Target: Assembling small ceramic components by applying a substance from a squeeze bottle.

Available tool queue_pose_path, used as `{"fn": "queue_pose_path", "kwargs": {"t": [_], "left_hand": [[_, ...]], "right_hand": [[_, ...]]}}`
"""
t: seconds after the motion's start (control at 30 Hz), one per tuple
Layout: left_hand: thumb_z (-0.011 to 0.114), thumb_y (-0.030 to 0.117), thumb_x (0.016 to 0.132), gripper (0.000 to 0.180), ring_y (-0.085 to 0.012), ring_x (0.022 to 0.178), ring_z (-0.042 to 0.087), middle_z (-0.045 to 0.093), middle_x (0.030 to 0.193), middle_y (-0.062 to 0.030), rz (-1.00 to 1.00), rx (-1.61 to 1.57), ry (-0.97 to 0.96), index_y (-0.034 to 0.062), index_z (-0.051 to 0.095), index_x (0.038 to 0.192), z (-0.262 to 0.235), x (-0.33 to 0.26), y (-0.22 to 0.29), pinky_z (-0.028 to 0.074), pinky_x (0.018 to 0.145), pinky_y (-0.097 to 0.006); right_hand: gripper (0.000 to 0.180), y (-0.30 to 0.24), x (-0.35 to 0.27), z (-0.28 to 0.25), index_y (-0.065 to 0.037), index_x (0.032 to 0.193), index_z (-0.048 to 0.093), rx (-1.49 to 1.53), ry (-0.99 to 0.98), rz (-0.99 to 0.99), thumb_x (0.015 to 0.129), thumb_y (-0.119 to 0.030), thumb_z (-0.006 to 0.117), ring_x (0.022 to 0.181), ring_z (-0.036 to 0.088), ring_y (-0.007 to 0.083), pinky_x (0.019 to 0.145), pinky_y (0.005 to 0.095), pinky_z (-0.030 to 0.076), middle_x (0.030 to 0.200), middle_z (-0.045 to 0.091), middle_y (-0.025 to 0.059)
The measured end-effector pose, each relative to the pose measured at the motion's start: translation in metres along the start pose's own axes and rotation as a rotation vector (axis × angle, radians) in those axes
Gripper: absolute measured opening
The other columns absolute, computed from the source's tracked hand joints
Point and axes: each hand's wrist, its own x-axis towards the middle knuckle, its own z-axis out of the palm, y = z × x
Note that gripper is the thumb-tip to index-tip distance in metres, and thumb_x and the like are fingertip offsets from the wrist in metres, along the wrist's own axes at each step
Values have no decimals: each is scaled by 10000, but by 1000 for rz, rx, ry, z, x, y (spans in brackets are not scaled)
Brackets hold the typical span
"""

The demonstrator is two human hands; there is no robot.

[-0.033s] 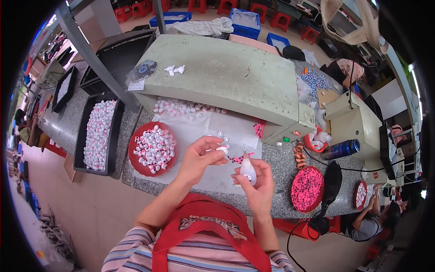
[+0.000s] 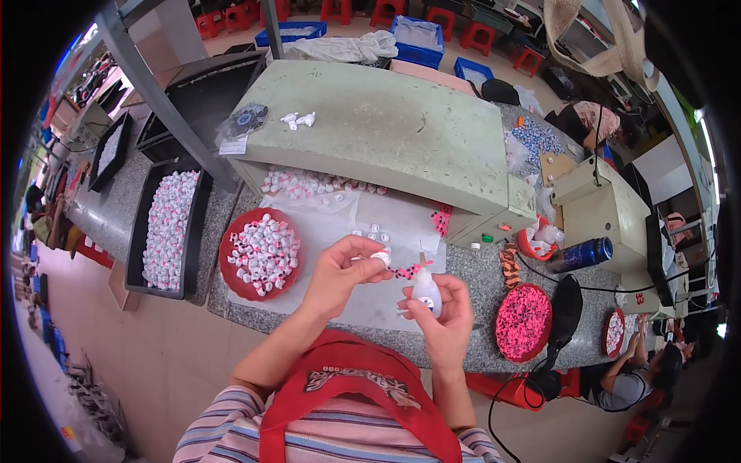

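Between the thumb and fingers of my left hand (image 2: pixel 340 279) is a small white rounded piece (image 2: pixel 381 255) with pink on it. My right hand (image 2: pixel 446 315) is wrapped round a squeeze bottle (image 2: pixel 426 295) of clear plastic, its thin needle tip pointing up. The tip stands to the right of the white piece, apart from it. Just beyond the hands, a few loose white pieces (image 2: pixel 375 234) and a small group of pink-and-black pieces (image 2: pixel 407 272) lie on white paper (image 2: pixel 332 224).
At left, a red bowl (image 2: pixel 225 268) and a black tray (image 2: pixel 188 266) hold many white pieces. A grey-green metal shelf (image 2: pixel 370 131) spans the bench. To the right are a red bowl (image 2: pixel 549 332) of pink pieces, a blue can (image 2: pixel 583 255) and a black cable (image 2: pixel 575 285). Other people sit at far right.
My right hand has shifted slightly to the right with the squeeze bottle, so its tip is farther from the white piece. My left hand has barely moved.
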Motion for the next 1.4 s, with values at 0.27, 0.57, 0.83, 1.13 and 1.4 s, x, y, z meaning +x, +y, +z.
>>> {"fn": "queue_pose_path", "kwargs": {"t": [0.27,0.57,0.83,1.13,1.4], "left_hand": [[635,-46,705,304,-154,850,581,538,983,-89,362,324,-45,-9,580,1001,32,-27,8,522,708,-254],[634,-81,679,283,-158,855,574,514,992,-102,530,527,6,-4,596,949,42,-34,12,534,731,-262],[628,-93,689,268,-194,877,579,507,989,-130,581,463,18,-48,536,936,40,-34,7,535,743,-283],[627,-103,680,280,-191,880,575,512,986,-130,621,499,31,-48,546,942,39,-34,7,535,741,-281],[614,-144,661,306,-185,909,551,482,1008,-129,645,593,7,-57,535,943,38,-36,9,521,760,-275]], "right_hand": [[282,-18,-32,-5,23,945,522,-293,247,-474,679,-48,579,675,510,94,639,219,423,863,550,77],[209,-23,-35,-6,12,863,551,-551,196,-729,665,-43,586,656,572,182,605,261,454,787,586,118],[210,-23,-35,-6,12,856,553,-546,167,-725,654,-31,591,638,582,195,589,269,457,767,598,122],[266,-24,-28,-3,29,889,547,-571,124,-840,643,-14,639,547,600,204,494,267,472,693,601,132],[240,-28,-27,-1,31,863,553,-555,86,-841,640,-6,637,556,605,213,508,276,480,701,609,128]]}}
